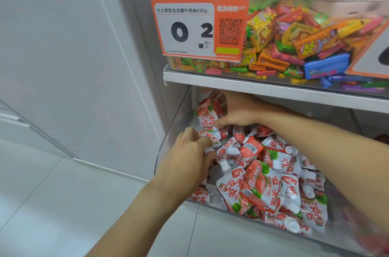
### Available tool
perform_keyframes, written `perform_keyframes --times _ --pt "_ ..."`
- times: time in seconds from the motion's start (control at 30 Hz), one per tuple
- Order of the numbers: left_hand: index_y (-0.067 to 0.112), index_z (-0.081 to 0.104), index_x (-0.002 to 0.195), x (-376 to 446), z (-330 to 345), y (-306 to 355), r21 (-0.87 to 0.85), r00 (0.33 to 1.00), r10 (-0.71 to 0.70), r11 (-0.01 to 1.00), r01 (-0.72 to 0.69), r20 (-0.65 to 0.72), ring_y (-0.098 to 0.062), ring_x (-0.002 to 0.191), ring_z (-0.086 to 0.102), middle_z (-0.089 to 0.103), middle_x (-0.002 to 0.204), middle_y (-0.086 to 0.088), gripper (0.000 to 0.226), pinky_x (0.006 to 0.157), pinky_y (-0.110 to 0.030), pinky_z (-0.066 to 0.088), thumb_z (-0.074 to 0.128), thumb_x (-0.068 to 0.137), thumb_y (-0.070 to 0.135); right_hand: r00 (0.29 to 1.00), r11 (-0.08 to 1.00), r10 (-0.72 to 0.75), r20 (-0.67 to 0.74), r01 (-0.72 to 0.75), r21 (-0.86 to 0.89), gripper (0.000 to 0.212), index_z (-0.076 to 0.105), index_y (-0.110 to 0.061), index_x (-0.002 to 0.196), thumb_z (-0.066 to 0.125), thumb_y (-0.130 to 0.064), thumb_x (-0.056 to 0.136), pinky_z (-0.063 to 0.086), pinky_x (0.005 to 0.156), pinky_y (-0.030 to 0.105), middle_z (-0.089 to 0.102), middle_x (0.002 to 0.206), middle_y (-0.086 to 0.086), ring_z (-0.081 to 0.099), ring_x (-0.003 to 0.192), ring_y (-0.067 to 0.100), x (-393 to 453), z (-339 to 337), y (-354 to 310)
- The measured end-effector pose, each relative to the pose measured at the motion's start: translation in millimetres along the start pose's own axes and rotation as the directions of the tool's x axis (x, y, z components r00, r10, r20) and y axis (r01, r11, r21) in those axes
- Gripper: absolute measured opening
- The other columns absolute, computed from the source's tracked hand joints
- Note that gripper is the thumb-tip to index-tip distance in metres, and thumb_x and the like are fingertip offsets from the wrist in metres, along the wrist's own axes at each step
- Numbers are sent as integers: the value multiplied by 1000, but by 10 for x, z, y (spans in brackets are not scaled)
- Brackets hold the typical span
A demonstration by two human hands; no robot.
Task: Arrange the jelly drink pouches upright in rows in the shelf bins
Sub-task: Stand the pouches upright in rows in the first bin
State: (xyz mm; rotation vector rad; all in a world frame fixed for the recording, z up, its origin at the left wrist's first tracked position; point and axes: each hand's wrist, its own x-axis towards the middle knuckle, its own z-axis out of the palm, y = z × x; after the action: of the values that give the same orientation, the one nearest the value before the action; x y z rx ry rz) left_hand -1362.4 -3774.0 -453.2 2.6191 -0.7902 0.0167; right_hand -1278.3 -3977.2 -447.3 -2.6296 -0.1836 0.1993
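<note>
A: What are the hands doing?

B: The right hand [237,111] reaches to the far left corner of the lower bin [168,141], fingers curled round a small stack of pouches [207,112] that it presses against the left wall; these stand more or less on end. The left hand [189,151] sits just nearer, thumb and fingers pinched on another pouch [211,138] right beside that stack.

A: So a row has begun?

B: Only just, I'd say. That handful in the far left corner is all that looks upright.

A: And the rest?

B: The loose heap of jelly drink pouches [271,183] fills the middle and near right of the bin, lying flat or slanted, spouts pointing every way. A few more lie along the near left edge under the left forearm.

A: Much left, then.

B: Nearly all of it, by my reckoning. The upper bin [294,36] on the shelf [231,85] above holds mixed gum packets behind a price label [197,29]; it isn't part of this job. Whether other bins need pouches can't be told from here.
</note>
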Motion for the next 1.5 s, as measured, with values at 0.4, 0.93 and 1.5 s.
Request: perform_keyframes --times 0.4,0.93,1.5 --pt "28 46 133 -119 -149 21 -98 979 -187 976 195 81 -10 107 52 49 125 7 46 77 -14 31 55 91 43 966 989 -125 227 138 -44 68 39 -14 148 67 -38 91 41 108 33 48 147 4 49 131 22 -98 253 -314" --pt "44 25 145 -493 -239 32 -188 964 -245 947 262 106 -11 114 52 48 128 10 80 84 -15 38 73 82 32 866 950 105 488 -232 208 31 72 -7 103 66 -35 92 57 87 33 75 98 5 72 89 19 225 241 -539" --pt "28 46 129 -331 -239 150 -100 971 -141 987 123 -191 -13 106 53 53 121 7 50 76 -12 30 68 84 30 912 902 62 405 -225 368 29 62 -3 123 62 -3 94 58 88 31 69 117 13 68 99 20 -151 -12 -353"
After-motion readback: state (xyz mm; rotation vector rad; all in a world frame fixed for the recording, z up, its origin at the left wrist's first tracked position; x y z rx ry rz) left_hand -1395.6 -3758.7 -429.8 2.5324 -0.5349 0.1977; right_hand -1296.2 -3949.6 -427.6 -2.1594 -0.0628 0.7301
